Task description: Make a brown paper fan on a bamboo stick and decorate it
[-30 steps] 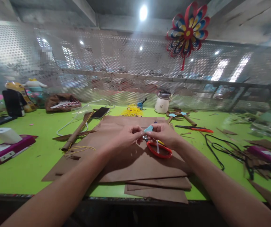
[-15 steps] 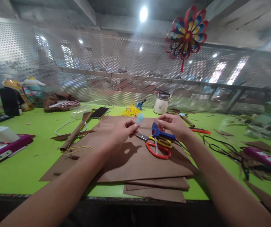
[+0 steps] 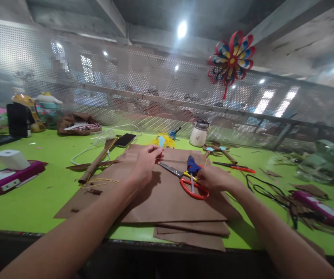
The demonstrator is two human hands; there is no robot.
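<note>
A small light-blue paper piece [image 3: 161,141] stands up from the pinched fingertips of my left hand [image 3: 146,162], above the brown paper sheets [image 3: 167,205]. My right hand [image 3: 215,177] is closed around the handle end of a blue glue gun [image 3: 193,166], hiding most of that handle. A clear glue stick [image 3: 192,183] shows below the gun's body. Under the gun lie scissors with red handles [image 3: 196,194], blades pointing left toward my left hand. A bit of yellow shows between the gun and the red loop.
Yellow strands [image 3: 167,141], a white jar [image 3: 199,133] and a phone [image 3: 125,140] stand or lie at the back. Rolled brown paper [image 3: 95,164] is on the left. To the right are a red-handled tool [image 3: 242,169], a black cable [image 3: 260,184] and a purple power strip [image 3: 318,205].
My right hand has come down onto the glue gun's handle and closed there. My left hand has shifted slightly left, with the blue paper turned more upright. The camera view has tilted.
</note>
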